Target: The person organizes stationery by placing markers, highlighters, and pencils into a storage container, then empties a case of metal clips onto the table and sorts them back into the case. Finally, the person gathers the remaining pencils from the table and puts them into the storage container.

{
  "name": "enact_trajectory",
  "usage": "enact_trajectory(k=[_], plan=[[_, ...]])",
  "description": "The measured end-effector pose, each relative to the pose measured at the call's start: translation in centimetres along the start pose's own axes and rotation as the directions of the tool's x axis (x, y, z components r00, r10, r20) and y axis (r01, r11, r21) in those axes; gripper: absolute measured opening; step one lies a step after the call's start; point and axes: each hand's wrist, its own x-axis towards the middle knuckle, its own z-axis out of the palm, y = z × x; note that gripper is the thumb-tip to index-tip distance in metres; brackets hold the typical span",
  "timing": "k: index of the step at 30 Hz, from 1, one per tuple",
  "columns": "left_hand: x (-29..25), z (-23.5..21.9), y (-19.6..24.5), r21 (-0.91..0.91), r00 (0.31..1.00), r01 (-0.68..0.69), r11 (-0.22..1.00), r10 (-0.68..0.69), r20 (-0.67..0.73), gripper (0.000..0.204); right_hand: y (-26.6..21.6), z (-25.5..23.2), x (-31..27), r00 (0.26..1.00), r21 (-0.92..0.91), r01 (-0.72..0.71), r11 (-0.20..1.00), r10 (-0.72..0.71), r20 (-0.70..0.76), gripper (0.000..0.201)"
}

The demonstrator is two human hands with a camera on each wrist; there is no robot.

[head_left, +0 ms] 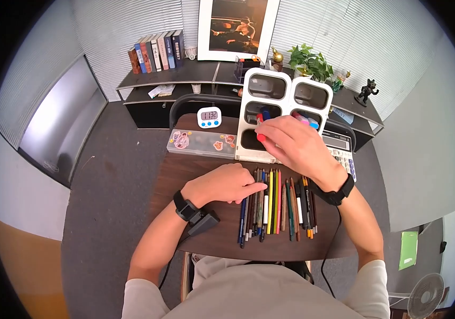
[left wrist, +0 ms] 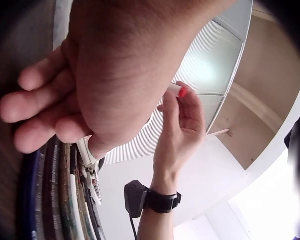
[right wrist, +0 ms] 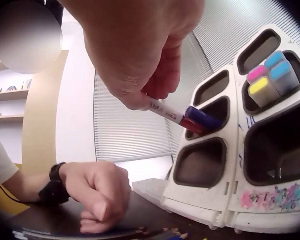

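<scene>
My right hand (head_left: 304,146) pinches a white marker (right wrist: 165,111) with a red cap over the tilted white desk organizer (right wrist: 233,130). The cap end reaches into the middle left compartment, alongside a blue marker cap (right wrist: 204,119). Several highlighters (right wrist: 273,80) with yellow, pink and blue ends stand in the compartment to the right. On the table, my left hand (head_left: 222,183) rests at the left of a row of pencils and pens (head_left: 276,207), holding nothing. Its thumb reaches over the row, while the other fingers hang loosely bent, as the left wrist view shows.
Left of the organizer lies a translucent pencil case (head_left: 201,148) with stickers, a white digital timer (head_left: 209,117) behind it. A calculator (head_left: 343,157) sits at the right, partly behind my right hand. Beyond the table stands a dark shelf (head_left: 201,80) with books (head_left: 155,53) and a plant (head_left: 310,61).
</scene>
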Motion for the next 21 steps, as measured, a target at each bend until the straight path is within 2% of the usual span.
enact_trajectory(k=[3,6,10,12,15,16,17,19,20,21], plan=[[0.0,0.1,-0.4,0.011,1.0,-0.02,1.0,0.02,-0.011,0.069,0.8,1.4,0.1,1.0,-0.023,-0.027,0.999,0.028,0.009,0.024],[0.0,0.1,-0.3,0.025,0.999,-0.031,0.999,0.032,-0.015,0.068,1.0,1.5,-0.1,0.998,-0.135,-0.051,0.99,0.055,0.03,0.02],[0.1,0.1,-0.1,0.018,1.0,-0.023,1.0,0.023,-0.011,0.067,0.7,-0.1,-0.8,0.99,-0.147,-0.088,0.985,0.104,0.099,0.023],[0.1,0.2,-0.3,0.015,0.999,-0.03,0.999,0.031,-0.024,0.067,0.2,-1.0,-1.1,0.993,-0.135,-0.094,0.986,0.102,0.054,0.024],[0.1,0.1,-0.2,0.028,0.999,-0.028,0.999,0.029,-0.03,0.067,-1.1,-3.5,-2.3,0.983,-0.089,-0.141,0.986,0.15,0.102,0.026],[0.1,0.0,0.0,0.034,1.0,-0.017,0.999,0.018,-0.021,0.067,-1.4,-4.0,-3.4,0.966,-0.051,-0.192,0.98,0.198,0.169,0.025],[0.2,0.1,-0.1,0.028,1.0,-0.016,0.999,0.017,-0.023,0.067,-1.8,-4.9,-4.5,0.965,-0.049,-0.191,0.98,0.197,0.174,0.025],[0.2,0.2,-0.4,0.011,1.0,0.015,1.0,-0.015,0.007,0.067,-2.9,-6.6,-6.7,0.821,-0.012,-0.302,0.953,0.267,0.505,0.025],[0.2,0.2,-0.5,0.005,1.0,0.018,1.0,-0.018,0.003,0.067,-3.5,-7.3,-7.7,0.82,-0.009,-0.298,0.954,0.261,0.51,0.025],[0.2,0.2,-0.5,0.005,1.0,0.006,1.0,-0.006,0.001,0.067,-4.1,-7.9,-8.8,0.773,0.017,-0.321,0.947,0.252,0.582,0.025]])
